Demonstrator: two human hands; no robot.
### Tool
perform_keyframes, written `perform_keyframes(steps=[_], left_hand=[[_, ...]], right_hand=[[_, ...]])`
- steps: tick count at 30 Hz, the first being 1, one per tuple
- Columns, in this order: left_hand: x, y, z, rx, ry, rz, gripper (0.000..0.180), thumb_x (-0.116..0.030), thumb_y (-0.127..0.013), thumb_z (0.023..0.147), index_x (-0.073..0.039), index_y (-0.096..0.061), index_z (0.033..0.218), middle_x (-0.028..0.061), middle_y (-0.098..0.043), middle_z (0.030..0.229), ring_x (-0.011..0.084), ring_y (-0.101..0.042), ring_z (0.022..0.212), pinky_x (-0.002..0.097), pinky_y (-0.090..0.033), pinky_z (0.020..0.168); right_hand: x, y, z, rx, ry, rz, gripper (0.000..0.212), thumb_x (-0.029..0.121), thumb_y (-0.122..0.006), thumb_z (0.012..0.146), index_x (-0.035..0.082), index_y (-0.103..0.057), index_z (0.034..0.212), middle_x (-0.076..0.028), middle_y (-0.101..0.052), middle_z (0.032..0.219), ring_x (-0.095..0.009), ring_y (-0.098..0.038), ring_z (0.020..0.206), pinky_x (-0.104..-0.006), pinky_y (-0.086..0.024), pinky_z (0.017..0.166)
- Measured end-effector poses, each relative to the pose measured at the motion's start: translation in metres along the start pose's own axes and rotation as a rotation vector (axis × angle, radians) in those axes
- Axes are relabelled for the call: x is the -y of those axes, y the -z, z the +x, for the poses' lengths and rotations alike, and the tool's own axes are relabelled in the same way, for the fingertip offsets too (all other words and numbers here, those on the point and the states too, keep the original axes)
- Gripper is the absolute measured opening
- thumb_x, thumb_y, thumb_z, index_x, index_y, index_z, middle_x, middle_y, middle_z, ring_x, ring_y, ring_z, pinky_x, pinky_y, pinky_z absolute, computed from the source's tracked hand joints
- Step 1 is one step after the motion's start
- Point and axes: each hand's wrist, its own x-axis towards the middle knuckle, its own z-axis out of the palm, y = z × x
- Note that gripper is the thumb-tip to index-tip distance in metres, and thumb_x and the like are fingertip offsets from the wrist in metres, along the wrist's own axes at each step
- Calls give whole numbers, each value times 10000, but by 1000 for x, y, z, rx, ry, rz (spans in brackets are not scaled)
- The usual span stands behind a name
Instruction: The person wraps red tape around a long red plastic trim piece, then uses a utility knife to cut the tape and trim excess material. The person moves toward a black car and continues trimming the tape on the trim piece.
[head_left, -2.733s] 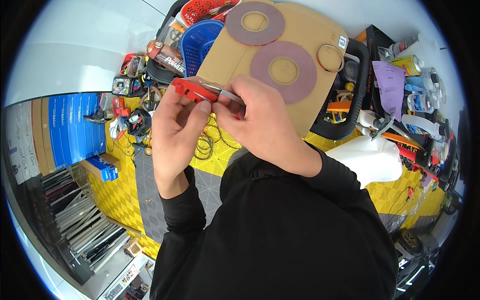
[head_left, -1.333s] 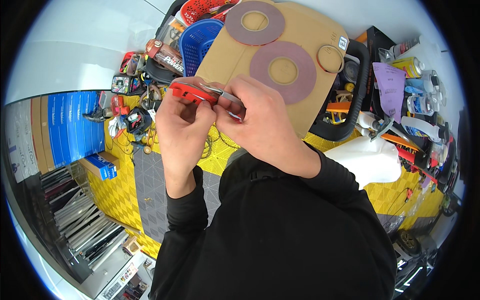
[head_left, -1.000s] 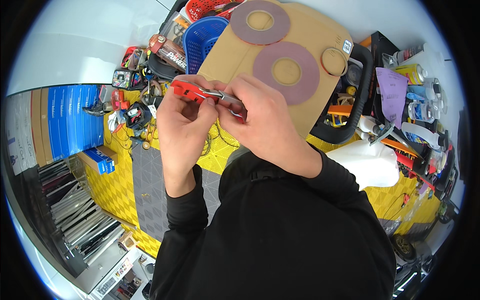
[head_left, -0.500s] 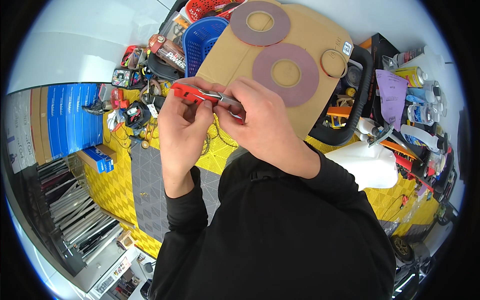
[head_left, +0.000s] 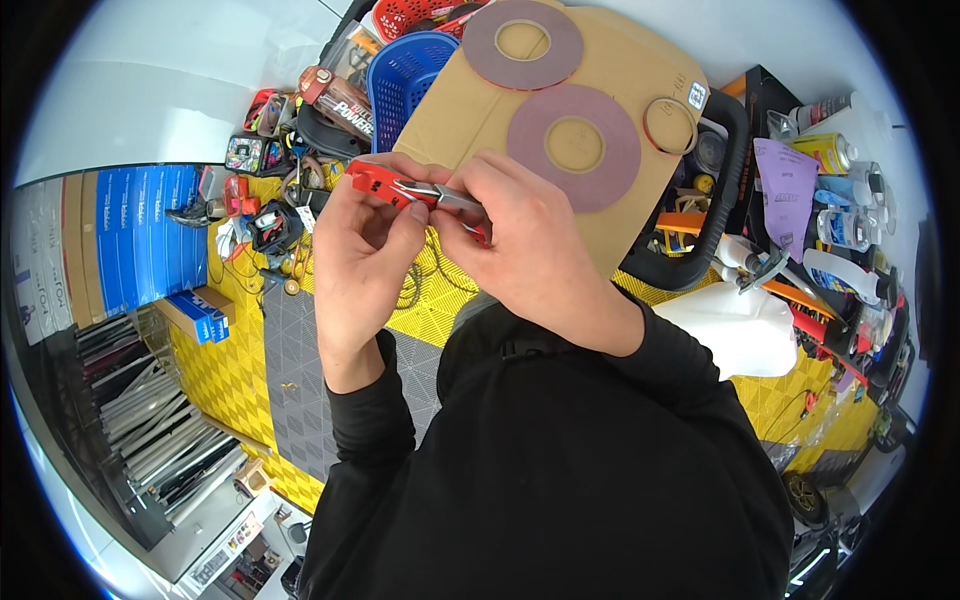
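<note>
Left fingers [head_left: 407,228] and right fingers [head_left: 472,182] curl closed around a red-and-grey tool [head_left: 412,190].

Red-grey item [head_left: 387,188] (black-marked, partly covered), slanting down rightward.

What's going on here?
Someone has a red-and-silver hand tool in both bare hands, held up in front of the body. The left hand grips its red end and the right hand the silver end; the fingers hide part of it, so its exact kind is unclear. Beyond the hands, two flat purple rolls lie on a cardboard sheet, with a blue basket to the left.
</note>
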Motion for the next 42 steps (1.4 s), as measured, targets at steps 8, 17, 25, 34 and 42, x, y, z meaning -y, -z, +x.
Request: perform_keyframes(steps=[8,17,25,34,42], left_hand=[[2,-13,-3,-115,-32,18,297,174,-490,939,36,-549,1196,170,-711,1156,172,-707,1021,297,-580,901],[1,-13,-4,-98,-38,90,315,163,-465,948,39,-524,1232,179,-704,1166,187,-712,1021,301,-580,907],[-1,-3,-3,55,-15,32,425,161,-487,968,51,-490,1378,177,-699,1245,196,-685,1150,329,-532,1021],[2,-6,0,12,-40,44,350,111,-529,993,56,-540,1339,171,-712,1219,183,-697,1073,315,-556,965],[0,-7,5,-73,-65,95,329,129,-478,1000,67,-492,1323,190,-717,1154,225,-725,1057,333,-582,937]], right_hand=[[1,-2,-2,-9,36,20,221,38,-780,842,-19,-584,926,-128,-607,868,-290,-648,703,-376,-501,604],[-1,-2,-5,-8,8,52,214,53,-780,855,-18,-593,930,-128,-625,878,-283,-679,712,-372,-519,610],[-1,1,-4,-24,-43,1,191,63,-772,866,-16,-635,973,-137,-639,865,-282,-688,708,-373,-528,618],[-1,3,-3,-9,-45,-36,185,65,-772,861,-13,-637,961,-126,-628,845,-289,-677,721,-372,-518,620],[-6,4,-7,33,-131,-31,219,97,-782,863,-30,-622,941,-124,-645,843,-275,-665,694,-380,-506,599]])
